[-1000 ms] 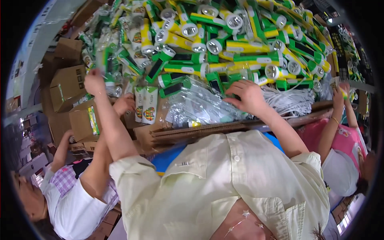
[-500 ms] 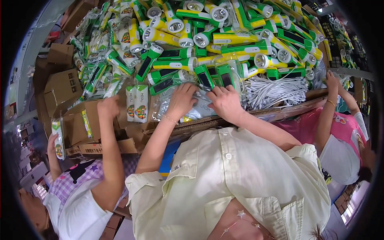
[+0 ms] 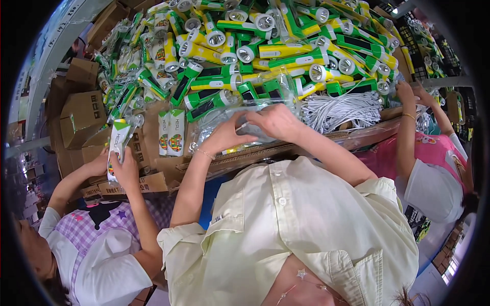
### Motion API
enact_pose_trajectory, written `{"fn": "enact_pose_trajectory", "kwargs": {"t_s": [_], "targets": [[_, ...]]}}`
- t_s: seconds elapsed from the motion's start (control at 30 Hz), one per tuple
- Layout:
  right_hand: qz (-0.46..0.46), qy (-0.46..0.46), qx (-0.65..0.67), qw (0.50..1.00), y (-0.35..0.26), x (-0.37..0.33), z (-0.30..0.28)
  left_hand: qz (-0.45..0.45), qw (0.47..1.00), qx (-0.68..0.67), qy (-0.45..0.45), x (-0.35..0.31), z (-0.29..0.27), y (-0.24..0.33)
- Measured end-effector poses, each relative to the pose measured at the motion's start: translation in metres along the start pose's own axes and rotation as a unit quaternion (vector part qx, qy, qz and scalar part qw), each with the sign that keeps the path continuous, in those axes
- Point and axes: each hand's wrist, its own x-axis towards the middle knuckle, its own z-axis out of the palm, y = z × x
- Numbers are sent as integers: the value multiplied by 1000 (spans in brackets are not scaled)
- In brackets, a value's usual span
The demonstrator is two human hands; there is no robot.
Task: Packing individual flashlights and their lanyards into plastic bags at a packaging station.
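Both my hands meet over a layer of clear plastic bags [image 3: 209, 122] at the near edge of the large cardboard box. My left hand [image 3: 224, 135] is curved, its thumb spread below and its fingertips at a thin, pale edge of plastic. My right hand [image 3: 278, 122] comes in from the right, fingers bent and pinched on that same plastic near the left fingertips. Exactly how the film lies between them is hard to make out. Just beyond, green flashlights with dark panels [image 3: 273, 87] lie partly under clear film. White cables [image 3: 342, 109] lie bundled right of my right hand.
A big heap of green and yellow flashlights [image 3: 286, 51] fills the far side. Two bagged white packs [image 3: 175, 133] lie left of my left hand. At left a co-worker's hands [image 3: 122, 166] hold a bagged white pack [image 3: 118, 140]; another co-worker's hands [image 3: 408, 94] work at right.
My hands have drawn together, fingertips now meeting over the plastic. The left co-worker has brought both hands together on a bagged pack. The whole view has shifted slightly.
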Motion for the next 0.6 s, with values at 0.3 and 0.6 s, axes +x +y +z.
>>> {"fn": "enact_pose_trajectory", "kwargs": {"t_s": [0.3, 0.6], "targets": [[-9, 94, 30, 995, 10, -14, -88, 106, 989, 17, 105, -34, -17, 68], [-53, 86, 132, 986, 2, -11, -91, 161, 956, 64, 239, -25, 21, 73]]}}
